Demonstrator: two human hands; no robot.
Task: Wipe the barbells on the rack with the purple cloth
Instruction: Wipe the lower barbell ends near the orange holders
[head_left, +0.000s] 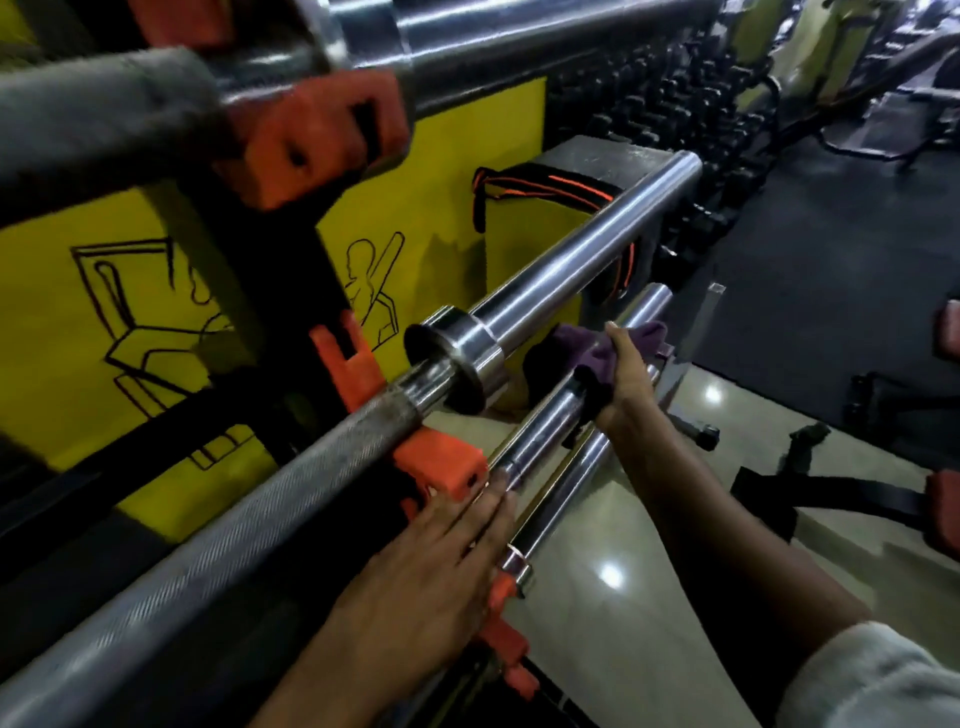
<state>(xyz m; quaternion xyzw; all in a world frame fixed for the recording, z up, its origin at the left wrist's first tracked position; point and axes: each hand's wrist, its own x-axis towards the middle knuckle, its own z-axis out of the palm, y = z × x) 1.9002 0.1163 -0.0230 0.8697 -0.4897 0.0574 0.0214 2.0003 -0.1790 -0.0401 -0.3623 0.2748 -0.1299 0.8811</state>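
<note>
Several steel barbells lie on a rack with orange hooks (447, 470). The middle barbell (566, 270) runs diagonally, its knurled shaft at lower left and its shiny sleeve at upper right. Below it lies a thinner barbell (540, 441). My right hand (626, 379) grips the purple cloth (597, 353), wrapped around this lower bar's sleeve. My left hand (441, 551) rests flat, fingers together, on the same lower bar beside an orange hook. A third, lowest bar (561, 499) sits just under it. Another thick barbell (467, 31) crosses the top.
A yellow wall (431, 208) with black line drawings stands behind the rack. A black and orange strap (540, 189) hangs on a grey box. Dumbbell racks (675, 104) fill the back. Glossy tiled floor (613, 571) and black mat (831, 270) lie to the right, with bench frames.
</note>
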